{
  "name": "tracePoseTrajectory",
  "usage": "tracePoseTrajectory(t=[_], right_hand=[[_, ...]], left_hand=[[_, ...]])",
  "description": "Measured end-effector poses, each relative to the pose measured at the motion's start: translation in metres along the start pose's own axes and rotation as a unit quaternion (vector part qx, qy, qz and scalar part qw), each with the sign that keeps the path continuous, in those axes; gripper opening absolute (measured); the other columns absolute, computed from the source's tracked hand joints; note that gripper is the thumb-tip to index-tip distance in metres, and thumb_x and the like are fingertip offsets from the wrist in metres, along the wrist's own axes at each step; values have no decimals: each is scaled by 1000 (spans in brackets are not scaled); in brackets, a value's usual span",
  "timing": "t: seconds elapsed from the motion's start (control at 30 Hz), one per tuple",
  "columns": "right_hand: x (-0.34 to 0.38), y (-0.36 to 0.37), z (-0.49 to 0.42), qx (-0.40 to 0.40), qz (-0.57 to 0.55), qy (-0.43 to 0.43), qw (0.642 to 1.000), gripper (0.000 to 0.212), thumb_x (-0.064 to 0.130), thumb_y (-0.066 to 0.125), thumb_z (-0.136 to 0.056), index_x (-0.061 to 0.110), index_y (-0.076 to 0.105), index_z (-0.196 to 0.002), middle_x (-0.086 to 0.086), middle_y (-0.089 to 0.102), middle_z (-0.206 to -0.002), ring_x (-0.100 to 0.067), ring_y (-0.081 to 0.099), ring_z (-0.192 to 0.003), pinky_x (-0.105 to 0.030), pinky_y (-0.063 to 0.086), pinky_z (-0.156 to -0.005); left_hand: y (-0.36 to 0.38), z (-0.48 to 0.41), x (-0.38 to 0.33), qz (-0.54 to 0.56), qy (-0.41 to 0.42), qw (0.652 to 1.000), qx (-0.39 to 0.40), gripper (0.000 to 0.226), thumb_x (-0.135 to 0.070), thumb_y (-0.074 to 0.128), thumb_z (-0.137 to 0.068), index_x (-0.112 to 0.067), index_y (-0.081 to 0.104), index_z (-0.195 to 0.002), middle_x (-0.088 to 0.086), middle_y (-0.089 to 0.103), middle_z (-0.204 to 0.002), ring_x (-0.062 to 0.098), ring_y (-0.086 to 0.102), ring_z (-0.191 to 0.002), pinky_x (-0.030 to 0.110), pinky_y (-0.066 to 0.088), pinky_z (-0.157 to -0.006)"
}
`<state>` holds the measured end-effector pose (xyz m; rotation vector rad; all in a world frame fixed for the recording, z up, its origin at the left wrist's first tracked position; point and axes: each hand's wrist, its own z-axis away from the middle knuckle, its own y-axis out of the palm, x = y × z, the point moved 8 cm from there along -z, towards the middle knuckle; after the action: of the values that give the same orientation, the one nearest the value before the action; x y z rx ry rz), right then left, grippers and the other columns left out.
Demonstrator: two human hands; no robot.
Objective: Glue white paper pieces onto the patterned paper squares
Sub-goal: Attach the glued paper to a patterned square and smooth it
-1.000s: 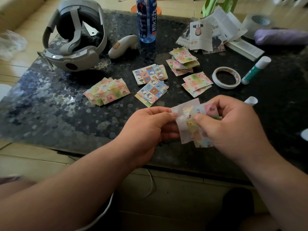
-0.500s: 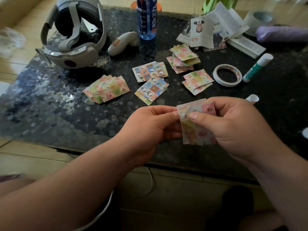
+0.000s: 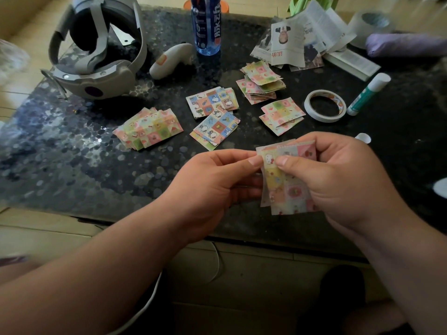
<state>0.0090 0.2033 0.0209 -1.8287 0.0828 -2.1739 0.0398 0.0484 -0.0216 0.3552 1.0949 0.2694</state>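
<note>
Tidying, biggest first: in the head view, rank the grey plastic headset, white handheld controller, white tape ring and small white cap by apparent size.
Grey plastic headset
White handheld controller and white tape ring: alike, unranked
Small white cap

Bottle (image 3: 205, 25) top cut off; paper stack (image 3: 285, 189) partly hidden by R hand (image 3: 343, 180)

Two hands recorded in head view: left hand (image 3: 217, 187), right hand (image 3: 338, 180). Left forearm (image 3: 96, 274) and right forearm (image 3: 399, 262) seen bare from wrist to frame edge. Thumbnails (image 3: 254, 161) noted short, plain, evenly trimmed. Fingers noted broad. Blurred purplish patch (image 3: 14, 259) logged at lower left edge beside left forearm; garment or otherwise cannot be determined.
</note>
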Motion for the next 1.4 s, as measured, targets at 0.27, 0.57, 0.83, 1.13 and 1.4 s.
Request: tracePoseTrajectory(t=[0.27,0.57,0.83,1.13,1.4], right_hand=[[-2,1,0,12,-42,25,999,8,8,70,-92,10,77,-95,-6,79,-88,-20,78,-83,-44,64,-69],[-4,1,0,7,-54,32,998,11,11,67,-94,14,78,-92,-5,79,-87,-18,77,-83,-33,62,-64],[2,-2,2,2,20,-1,1000,10,19,68,-93,22,78,-91,3,78,-89,-14,76,-87,-48,64,-75],[8,-2,2,3,69,-40,997,10,21,68,-91,25,77,-88,7,77,-83,-9,75,-83,-41,65,-71],[9,-3,2,-2,83,-63,995,10,21,70,-90,25,78,-87,9,77,-82,-8,74,-83,-34,64,-70]], left_hand=[[1,0,-5,-2,23,1000,-2,18,-16,66,-83,-5,76,-94,17,76,-97,23,70,-84,30,60,-73],[1,-2,-4,-6,27,1000,0,18,-14,68,-81,-5,76,-94,22,75,-103,29,70,-92,39,59,-84],[3,-1,-4,6,17,1000,9,19,-13,68,-82,-2,75,-96,23,75,-102,28,72,-88,38,61,-80],[3,-1,-4,6,12,1000,3,17,-12,69,-79,-3,77,-91,21,75,-95,25,72,-81,32,62,-72],[2,0,-5,-6,16,1000,4,21,-13,69,-79,-2,77,-94,19,75,-92,23,72,-77,28,60,-66]])
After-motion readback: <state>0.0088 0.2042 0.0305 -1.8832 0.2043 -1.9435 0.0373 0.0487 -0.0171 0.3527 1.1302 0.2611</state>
